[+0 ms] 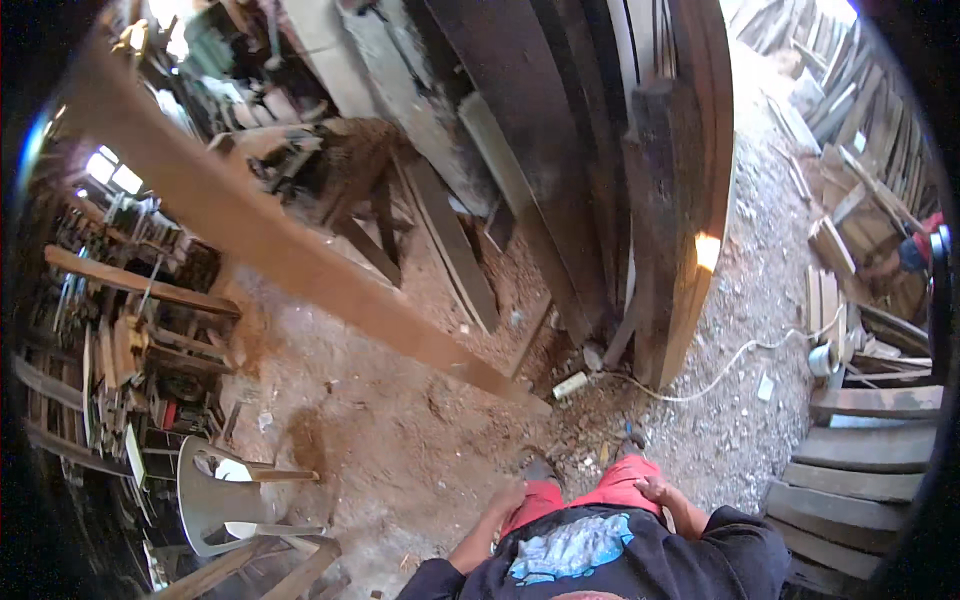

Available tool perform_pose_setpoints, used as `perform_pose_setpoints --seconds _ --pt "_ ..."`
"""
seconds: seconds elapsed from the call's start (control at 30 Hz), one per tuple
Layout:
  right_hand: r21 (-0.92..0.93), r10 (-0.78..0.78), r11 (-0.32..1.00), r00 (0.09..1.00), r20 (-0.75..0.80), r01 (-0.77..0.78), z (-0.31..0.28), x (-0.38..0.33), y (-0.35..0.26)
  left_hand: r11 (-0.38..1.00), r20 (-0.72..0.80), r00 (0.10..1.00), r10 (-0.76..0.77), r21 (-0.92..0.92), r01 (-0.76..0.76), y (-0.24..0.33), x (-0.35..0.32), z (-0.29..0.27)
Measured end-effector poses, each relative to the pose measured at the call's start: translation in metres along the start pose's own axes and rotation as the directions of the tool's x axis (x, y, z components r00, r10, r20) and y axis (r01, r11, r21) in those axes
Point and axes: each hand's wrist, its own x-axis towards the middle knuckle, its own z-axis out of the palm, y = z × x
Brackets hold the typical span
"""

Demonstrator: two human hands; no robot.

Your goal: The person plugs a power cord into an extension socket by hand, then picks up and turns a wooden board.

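My left hand is against the left side of my red trousers, too small and blurred to make out its fingers. On the other side, my right hand lies at the right thigh, its fingers bent in against the red cloth, seemingly gripping it. Neither hand touches any timber. Ahead of me a long brown plank slants from the upper left down to the dirt floor. Its lower end comes down a little beyond my feet.
Tall dark boards lean upright ahead, beside a white power strip whose cord runs right. A plastic chair and stacked wood pieces stand left. Curved planks are piled right. Another person's arm shows far right.
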Motion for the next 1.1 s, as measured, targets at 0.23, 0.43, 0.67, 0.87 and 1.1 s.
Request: perform_pose_setpoints --seconds 0.23,0.43,0.67,0.87,1.1 --pt "-0.477 -0.484 0.781 0.874 -0.052 0.404 -0.033 0.109 -0.062 0.998 -0.708 0.706 0.039 -0.004 -0.059 -0.095 0.003 -0.091" --pt "0.254 -0.464 0.848 0.883 -0.064 0.464 -0.086 0.09 -0.213 0.876 -0.659 0.702 -0.268 -0.47 -0.107 -0.104 -0.078 -0.052" --pt "0.066 -0.518 0.845 0.843 -0.145 0.53 -0.053 0.097 -0.259 0.978 -0.396 0.904 -0.158 -0.192 0.087 -0.169 -0.127 0.005" --pt "-0.55 -0.846 0.258 0.461 0.269 0.795 0.031 0.202 -0.24 0.868 -0.39 0.905 0.17 0.495 0.05 -0.216 -0.094 -0.08" --pt "-0.208 -0.609 0.693 0.715 0.344 0.69 0.086 0.171 -0.441 0.872 -0.625 0.672 -0.396 -0.486 0.062 -0.254 -0.082 -0.27"
